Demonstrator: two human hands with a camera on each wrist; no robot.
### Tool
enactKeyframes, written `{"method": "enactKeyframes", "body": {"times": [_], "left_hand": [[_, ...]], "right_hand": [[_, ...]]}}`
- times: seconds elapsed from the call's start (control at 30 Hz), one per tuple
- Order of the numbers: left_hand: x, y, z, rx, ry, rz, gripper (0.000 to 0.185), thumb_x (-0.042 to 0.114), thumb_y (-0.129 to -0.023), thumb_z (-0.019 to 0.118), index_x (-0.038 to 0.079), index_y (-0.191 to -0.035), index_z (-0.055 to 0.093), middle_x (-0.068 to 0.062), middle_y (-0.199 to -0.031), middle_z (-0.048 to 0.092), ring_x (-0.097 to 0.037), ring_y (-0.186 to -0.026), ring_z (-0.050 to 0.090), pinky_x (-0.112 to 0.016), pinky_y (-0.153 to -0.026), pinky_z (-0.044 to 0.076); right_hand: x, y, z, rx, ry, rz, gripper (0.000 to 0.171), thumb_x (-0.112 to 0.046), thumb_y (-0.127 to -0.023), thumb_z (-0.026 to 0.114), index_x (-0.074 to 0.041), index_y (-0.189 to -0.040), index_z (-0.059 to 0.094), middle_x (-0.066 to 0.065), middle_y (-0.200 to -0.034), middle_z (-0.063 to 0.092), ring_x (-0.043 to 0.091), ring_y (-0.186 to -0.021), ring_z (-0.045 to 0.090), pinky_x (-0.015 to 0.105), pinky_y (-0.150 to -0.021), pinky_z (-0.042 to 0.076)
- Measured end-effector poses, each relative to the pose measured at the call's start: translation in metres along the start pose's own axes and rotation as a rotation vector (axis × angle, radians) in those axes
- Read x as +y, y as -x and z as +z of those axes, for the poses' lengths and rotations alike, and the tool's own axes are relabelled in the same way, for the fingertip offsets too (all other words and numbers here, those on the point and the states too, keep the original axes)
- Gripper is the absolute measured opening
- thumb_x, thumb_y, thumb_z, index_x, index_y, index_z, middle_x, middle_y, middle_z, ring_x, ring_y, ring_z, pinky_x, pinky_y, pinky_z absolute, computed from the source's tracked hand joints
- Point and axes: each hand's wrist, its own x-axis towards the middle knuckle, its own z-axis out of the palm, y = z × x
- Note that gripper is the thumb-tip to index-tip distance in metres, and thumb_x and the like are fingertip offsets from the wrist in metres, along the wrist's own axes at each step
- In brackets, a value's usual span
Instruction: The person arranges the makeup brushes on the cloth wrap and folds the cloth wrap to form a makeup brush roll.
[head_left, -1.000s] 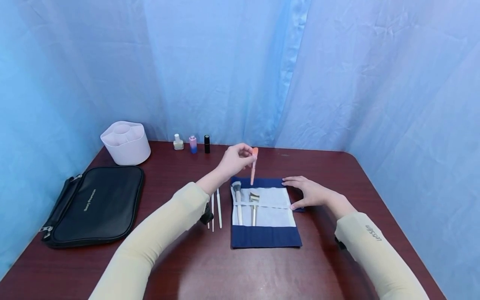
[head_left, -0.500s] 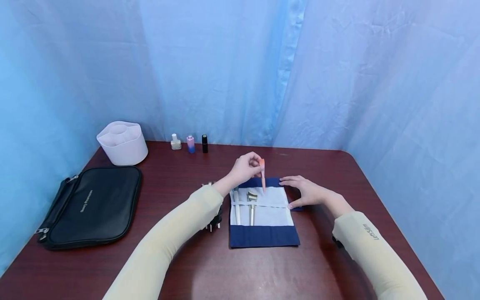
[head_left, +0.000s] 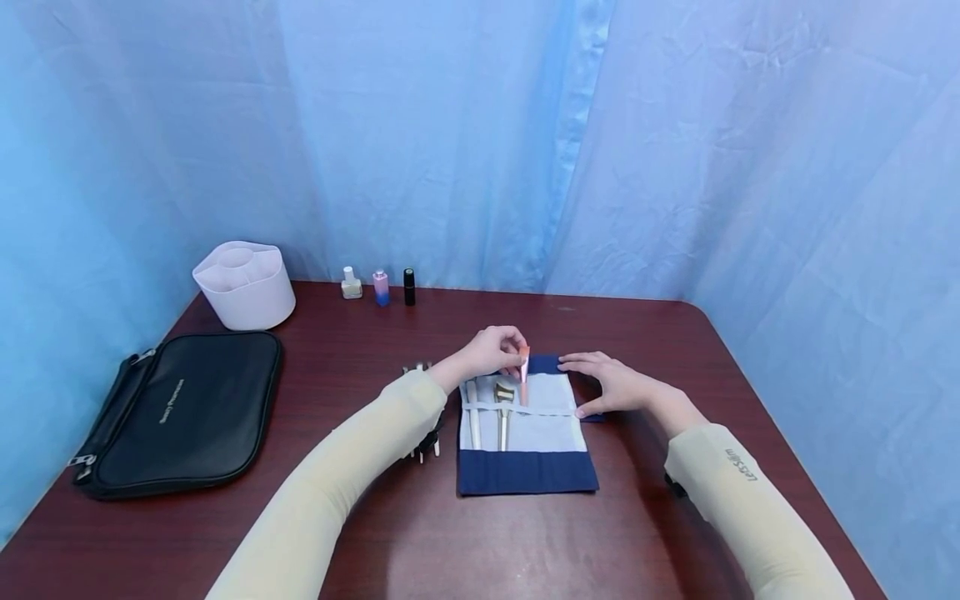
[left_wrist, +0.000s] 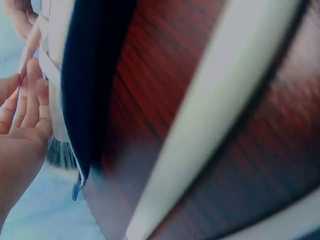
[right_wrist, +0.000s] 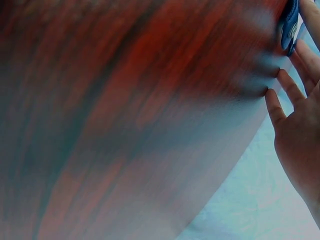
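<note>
A navy brush roll (head_left: 528, 473) with a pale lining lies unfolded on the table. My left hand (head_left: 491, 350) pinches a pink-orange makeup brush (head_left: 524, 379) near its top, its handle end down at the roll's white elastic band (head_left: 547, 411). Under that band lie a white-handled brush (head_left: 474, 417) and a gold-and-white brush (head_left: 504, 417). In the left wrist view, dark bristles (left_wrist: 61, 154) show below the left hand (left_wrist: 25, 120). With fingers spread, my right hand (head_left: 618, 385) rests at the roll's right edge; a snap tab (right_wrist: 290, 27) is near it in the right wrist view.
Several slim brushes (head_left: 420, 454) lie left of the roll, partly hidden by my left wrist. A black zip case (head_left: 187, 417) and a white organizer (head_left: 251, 292) stand at the left. At the back are a nail polish bottle (head_left: 351, 287), a pink-blue bottle (head_left: 382, 290) and a black tube (head_left: 409, 288).
My left hand has moved right and then down toward me with the pink-orange brush, from above the roll's far edge to the elastic band. The right hand stays at the roll's edge.
</note>
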Motion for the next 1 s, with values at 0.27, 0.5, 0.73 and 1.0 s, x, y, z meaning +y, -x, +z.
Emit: {"method": "enactKeyframes", "body": {"times": [0.27,0.5,0.73,1.0], "left_hand": [[-0.0054,0.0014,-0.0039,-0.107,-0.104,0.009,0.012,0.012,-0.09,0.065,0.006,-0.1,0.063,-0.01,-0.087,0.068,-0.025,-0.077,0.066,-0.031,-0.066,0.053],[-0.0053,0.0039,-0.0063,-0.179,-0.211,0.022,0.011,0.015,-0.084,0.072,0.008,-0.092,0.069,-0.003,-0.082,0.068,-0.014,-0.071,0.058,-0.024,-0.063,0.046],[-0.0069,0.004,-0.003,-0.26,-0.265,0.045,0.007,0.015,-0.084,0.072,0.011,-0.089,0.073,0.001,-0.079,0.07,-0.01,-0.071,0.062,-0.022,-0.066,0.049],[-0.0056,0.0047,0.0009,-0.359,-0.353,0.113,0.006,0.016,-0.085,0.07,0.015,-0.089,0.075,0.005,-0.081,0.07,-0.008,-0.073,0.062,-0.021,-0.068,0.05]], "right_hand": [[-0.0015,0.0009,-0.0004,0.01,-0.001,-0.007,0.088,-0.058,-0.073,0.072,-0.014,-0.143,0.042,0.006,-0.149,0.035,0.029,-0.132,0.031,0.058,-0.102,0.032],[0.0022,-0.0003,0.0009,0.01,-0.001,-0.007,0.087,-0.058,-0.073,0.072,-0.016,-0.143,0.042,0.004,-0.149,0.035,0.027,-0.133,0.03,0.058,-0.103,0.031],[0.0044,-0.0008,0.0018,0.015,0.011,-0.024,0.088,-0.061,-0.073,0.07,-0.017,-0.143,0.042,0.004,-0.15,0.035,0.027,-0.134,0.03,0.058,-0.103,0.03],[0.0049,0.0016,0.0026,0.017,0.0,-0.017,0.086,-0.059,-0.074,0.071,-0.017,-0.143,0.041,0.004,-0.15,0.034,0.027,-0.134,0.03,0.059,-0.104,0.029]]}}
